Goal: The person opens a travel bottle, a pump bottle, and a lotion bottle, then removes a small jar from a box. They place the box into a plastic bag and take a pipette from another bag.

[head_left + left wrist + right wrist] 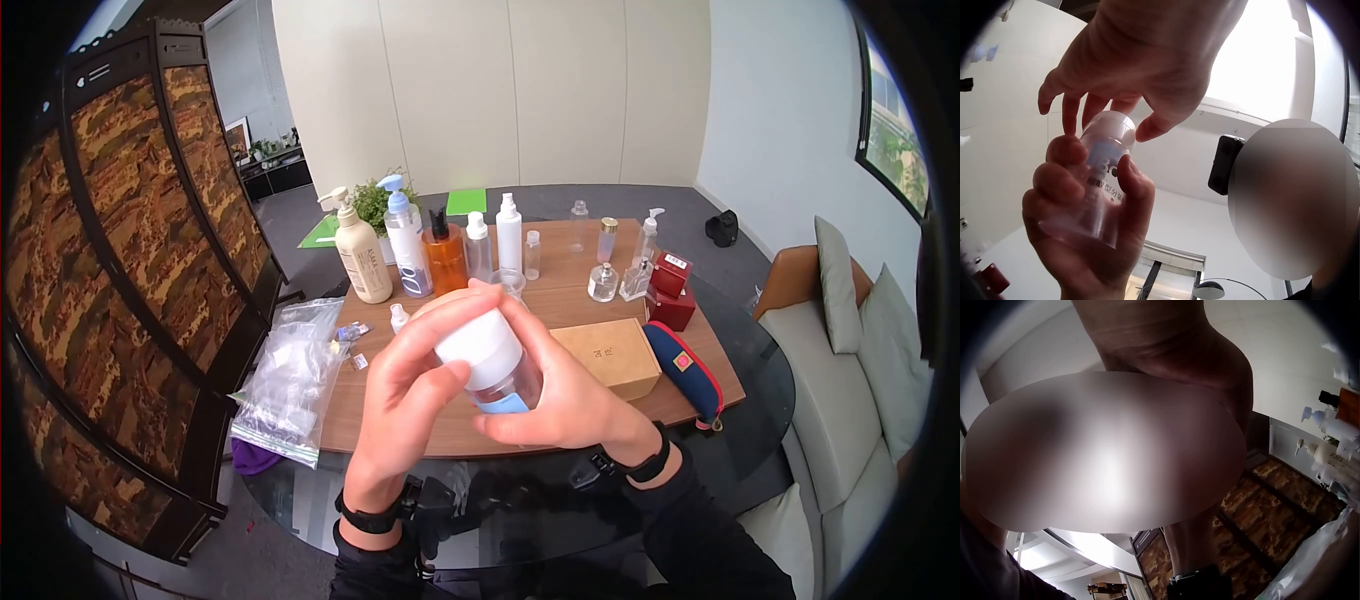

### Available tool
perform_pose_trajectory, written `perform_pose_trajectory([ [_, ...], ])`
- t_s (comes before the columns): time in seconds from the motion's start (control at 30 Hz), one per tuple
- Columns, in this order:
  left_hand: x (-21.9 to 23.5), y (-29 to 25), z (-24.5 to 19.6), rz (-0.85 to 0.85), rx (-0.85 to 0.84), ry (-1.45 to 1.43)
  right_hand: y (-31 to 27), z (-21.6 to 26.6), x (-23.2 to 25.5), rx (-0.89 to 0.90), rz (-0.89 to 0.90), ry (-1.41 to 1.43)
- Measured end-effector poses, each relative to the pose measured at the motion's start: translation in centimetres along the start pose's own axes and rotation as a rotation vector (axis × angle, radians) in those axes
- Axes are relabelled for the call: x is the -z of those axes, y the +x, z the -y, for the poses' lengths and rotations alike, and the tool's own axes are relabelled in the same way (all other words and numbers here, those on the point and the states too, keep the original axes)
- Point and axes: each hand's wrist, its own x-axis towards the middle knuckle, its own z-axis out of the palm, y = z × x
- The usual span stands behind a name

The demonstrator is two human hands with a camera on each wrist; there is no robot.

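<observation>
In front of the chest, over the near part of the table (420, 435), both hands hold a clear plastic bottle (527, 388) with a blue label and a wide white cap (480, 350). The right hand (565, 390) wraps round the body; its curled fingers and thumb show in the left wrist view on the bottle (1100, 194). From the other side, the left hand (400, 385) has its thumb and fingers about the cap (1113, 127). The bottle is tilted in the head view. In the right wrist view, a large blurred patch hides the hands' work.
Pump and spray bottles, including an amber bottle (443, 255), stand along the table's back. Right are a cardboard box (605, 360), a pencil case (685, 370) and red boxes (672, 295). A clear plastic bag (290, 375) overhangs the left edge. A sofa (830, 370) stands right.
</observation>
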Motion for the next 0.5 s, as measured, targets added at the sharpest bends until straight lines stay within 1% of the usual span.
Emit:
perform_pose_trajectory([
  [0.07, 0.0, 0.0, 0.4, 0.018, -0.056, 0.140, 0.0, -0.2, 0.0, 0.001, -0.002, 0.017],
  [0.17, 0.3, -0.5, 1.0, -0.017, -0.108, 0.265, -0.1, 0.1, -0.1, -0.010, 0.003, 0.012],
  [0.27, 0.1, -0.4, 0.3, -0.018, -0.053, 0.223, 0.0, -0.1, -0.1, 0.005, 0.001, -0.017],
  [0.37, -0.2, -0.5, -0.4, -0.068, 0.043, 0.014, 0.0, -0.1, 0.0, 0.017, 0.004, -0.031],
  [0.47, 0.7, -0.2, 0.2, 0.059, -0.064, 0.186, 0.0, -0.1, -0.1, 0.010, -0.016, -0.039],
  [0.5, 0.6, -0.2, 0.2, 0.040, -0.064, 0.173, -0.1, 0.0, -0.2, 0.007, -0.026, -0.042],
])
